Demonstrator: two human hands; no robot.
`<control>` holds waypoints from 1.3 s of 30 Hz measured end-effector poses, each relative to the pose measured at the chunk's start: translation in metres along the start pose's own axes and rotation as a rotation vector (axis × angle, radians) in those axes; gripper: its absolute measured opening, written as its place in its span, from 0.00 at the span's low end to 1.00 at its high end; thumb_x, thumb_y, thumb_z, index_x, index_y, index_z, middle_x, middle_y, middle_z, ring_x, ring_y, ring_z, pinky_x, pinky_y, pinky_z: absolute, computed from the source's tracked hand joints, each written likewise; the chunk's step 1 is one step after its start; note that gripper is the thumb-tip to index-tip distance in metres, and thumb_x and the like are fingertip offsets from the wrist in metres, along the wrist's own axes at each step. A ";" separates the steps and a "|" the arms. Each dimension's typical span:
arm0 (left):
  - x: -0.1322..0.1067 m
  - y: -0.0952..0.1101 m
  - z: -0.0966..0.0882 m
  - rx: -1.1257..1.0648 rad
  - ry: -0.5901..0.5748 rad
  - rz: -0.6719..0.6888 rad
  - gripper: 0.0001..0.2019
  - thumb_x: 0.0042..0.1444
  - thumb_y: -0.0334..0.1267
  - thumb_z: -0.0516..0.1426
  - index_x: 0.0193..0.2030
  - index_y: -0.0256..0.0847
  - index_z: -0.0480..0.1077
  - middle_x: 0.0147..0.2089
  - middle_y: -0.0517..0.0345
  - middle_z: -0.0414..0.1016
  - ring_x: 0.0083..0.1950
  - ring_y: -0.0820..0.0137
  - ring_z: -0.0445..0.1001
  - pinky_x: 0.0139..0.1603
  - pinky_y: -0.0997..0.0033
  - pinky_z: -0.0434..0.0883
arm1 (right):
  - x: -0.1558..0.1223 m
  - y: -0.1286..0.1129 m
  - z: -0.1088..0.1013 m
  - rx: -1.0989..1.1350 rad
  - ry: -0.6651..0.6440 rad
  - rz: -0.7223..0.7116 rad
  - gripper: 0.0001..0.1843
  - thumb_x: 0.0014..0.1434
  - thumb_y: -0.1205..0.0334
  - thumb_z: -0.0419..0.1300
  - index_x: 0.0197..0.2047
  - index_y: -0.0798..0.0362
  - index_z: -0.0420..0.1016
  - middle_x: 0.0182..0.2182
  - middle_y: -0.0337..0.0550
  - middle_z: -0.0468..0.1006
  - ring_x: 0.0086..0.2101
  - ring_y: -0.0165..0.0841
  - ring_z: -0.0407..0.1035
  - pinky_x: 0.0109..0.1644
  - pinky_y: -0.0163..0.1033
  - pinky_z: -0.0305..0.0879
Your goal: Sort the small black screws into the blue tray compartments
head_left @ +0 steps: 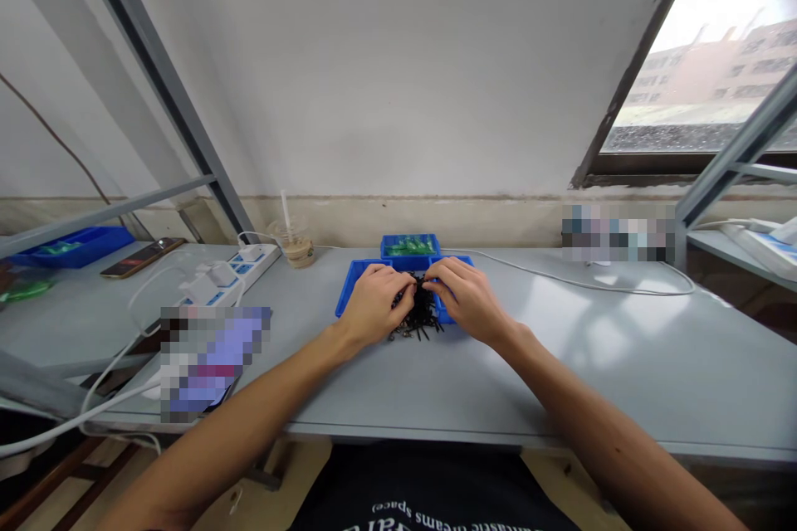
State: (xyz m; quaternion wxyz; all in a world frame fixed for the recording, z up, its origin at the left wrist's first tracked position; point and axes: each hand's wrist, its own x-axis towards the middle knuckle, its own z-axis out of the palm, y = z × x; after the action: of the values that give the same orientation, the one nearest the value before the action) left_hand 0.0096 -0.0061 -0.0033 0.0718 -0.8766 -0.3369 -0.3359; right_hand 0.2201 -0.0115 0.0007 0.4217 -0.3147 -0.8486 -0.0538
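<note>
1. The fingers of the left hand [378, 301] and right hand [466, 299] are bent inward, fingertips drawn near one another over a pile of small black pieces [423, 319]. Whether either pinches a piece is too small to tell.
2. The pile lies on the surface [623, 386] between blue tray walls seen left [344, 292] and right [444, 316]; the hands hide whether these belong to one tray.
3. A loose pinch could drop a piece back among its lookalikes. A wrist brushing the pile's near edge, where a few pieces lie spread, could scatter them.
4. Behind, a small blue box [384, 242] holds green pieces [411, 246]; reaching it means passing over the black ones.
5. Farther left stand a drink cup [300, 251] and a power strip [256, 264]; a knocked cup could spill towards the plugs.
6. On the right, a white cable [548, 281] loops across the surface; a sleeve-free forearm could drag it.
</note>
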 end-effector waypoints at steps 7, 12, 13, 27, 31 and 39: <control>0.001 0.001 -0.002 -0.012 0.001 -0.005 0.10 0.69 0.35 0.52 0.41 0.40 0.74 0.38 0.57 0.81 0.40 0.66 0.76 0.51 0.59 0.68 | -0.002 0.000 0.000 -0.007 -0.032 0.008 0.03 0.71 0.62 0.58 0.47 0.51 0.70 0.40 0.44 0.79 0.40 0.36 0.72 0.46 0.41 0.66; 0.001 0.001 -0.002 -0.024 -0.008 -0.008 0.09 0.68 0.35 0.52 0.41 0.41 0.74 0.37 0.57 0.81 0.40 0.66 0.76 0.52 0.59 0.68 | -0.001 0.001 0.002 -0.023 -0.038 -0.025 0.06 0.73 0.66 0.52 0.44 0.51 0.70 0.40 0.44 0.78 0.40 0.36 0.71 0.46 0.41 0.65; 0.001 0.001 -0.002 -0.021 -0.010 -0.006 0.09 0.68 0.35 0.52 0.41 0.41 0.74 0.37 0.57 0.81 0.40 0.66 0.76 0.52 0.59 0.68 | -0.001 0.001 0.002 -0.027 -0.038 -0.024 0.07 0.73 0.66 0.52 0.43 0.51 0.70 0.39 0.44 0.78 0.40 0.36 0.71 0.46 0.41 0.65; 0.001 -0.001 -0.001 -0.011 -0.033 -0.022 0.10 0.68 0.35 0.52 0.41 0.40 0.75 0.37 0.57 0.81 0.39 0.66 0.76 0.51 0.59 0.68 | -0.001 0.000 0.000 -0.023 -0.111 0.001 0.06 0.73 0.65 0.52 0.43 0.51 0.69 0.40 0.45 0.77 0.39 0.36 0.69 0.45 0.41 0.64; 0.000 0.000 -0.001 -0.021 -0.033 -0.021 0.09 0.68 0.35 0.53 0.41 0.41 0.75 0.37 0.58 0.81 0.39 0.66 0.76 0.52 0.59 0.68 | -0.001 0.000 0.000 -0.040 -0.104 0.010 0.09 0.74 0.63 0.50 0.40 0.51 0.69 0.38 0.45 0.77 0.38 0.36 0.69 0.44 0.41 0.64; 0.000 0.000 -0.001 -0.031 -0.044 -0.012 0.10 0.68 0.35 0.52 0.40 0.40 0.74 0.36 0.58 0.80 0.39 0.66 0.76 0.50 0.59 0.68 | -0.002 -0.001 -0.001 -0.007 -0.136 0.008 0.05 0.71 0.65 0.54 0.49 0.50 0.68 0.44 0.47 0.77 0.42 0.37 0.71 0.45 0.41 0.66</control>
State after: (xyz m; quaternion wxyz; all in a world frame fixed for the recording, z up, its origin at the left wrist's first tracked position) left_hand 0.0088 -0.0063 -0.0024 0.0488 -0.8829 -0.3383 -0.3219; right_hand 0.2211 -0.0132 0.0003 0.3623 -0.3223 -0.8739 -0.0335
